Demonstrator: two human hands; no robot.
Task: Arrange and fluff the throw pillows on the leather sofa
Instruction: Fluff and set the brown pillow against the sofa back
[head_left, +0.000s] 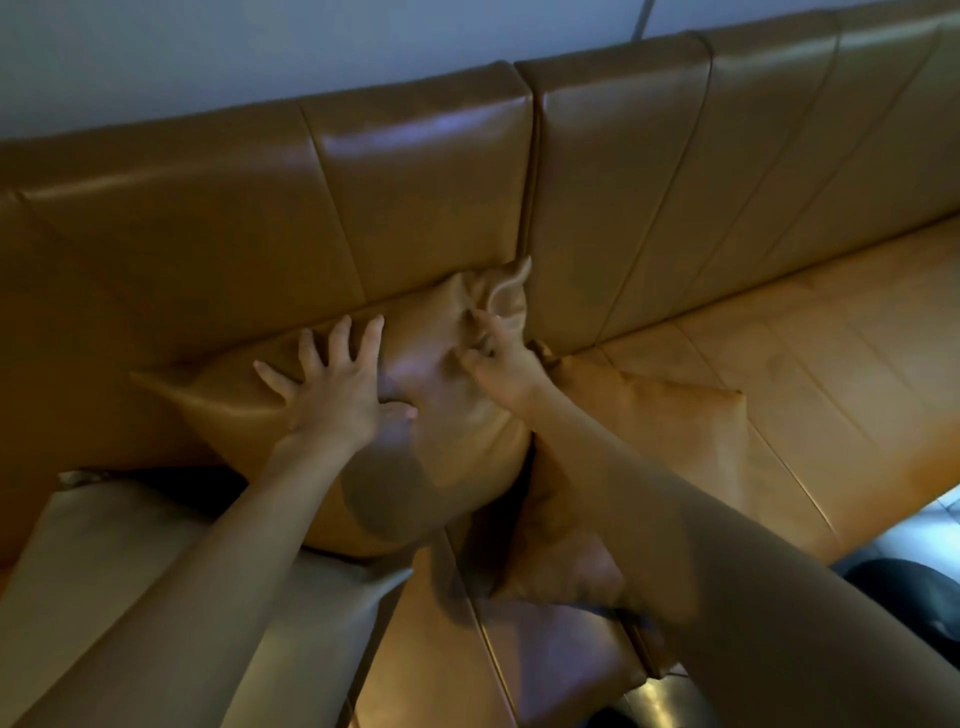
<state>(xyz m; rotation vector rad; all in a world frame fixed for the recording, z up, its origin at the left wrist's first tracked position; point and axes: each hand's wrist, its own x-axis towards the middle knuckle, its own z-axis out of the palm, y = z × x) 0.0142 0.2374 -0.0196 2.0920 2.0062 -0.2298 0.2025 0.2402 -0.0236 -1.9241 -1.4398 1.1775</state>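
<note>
A tan leather pillow (457, 441) leans against the backrest of the tan leather sofa (415, 171), at the middle of the view. My left hand (332, 389) lies flat on the pillow's left half with fingers spread. My right hand (498, 364) pinches the wrinkled leather near the pillow's upper right corner, which sticks up in a point. A second tan pillow (623, 447) lies to the right, partly under my right forearm. A paler pillow (130, 571) sits at the lower left, partly behind my left forearm.
The sofa seat (805, 364) stretches away to the right. A pale wall (208, 52) rises behind the backrest. A dark round object (914, 597) and light floor show at the lower right, past the seat's front edge.
</note>
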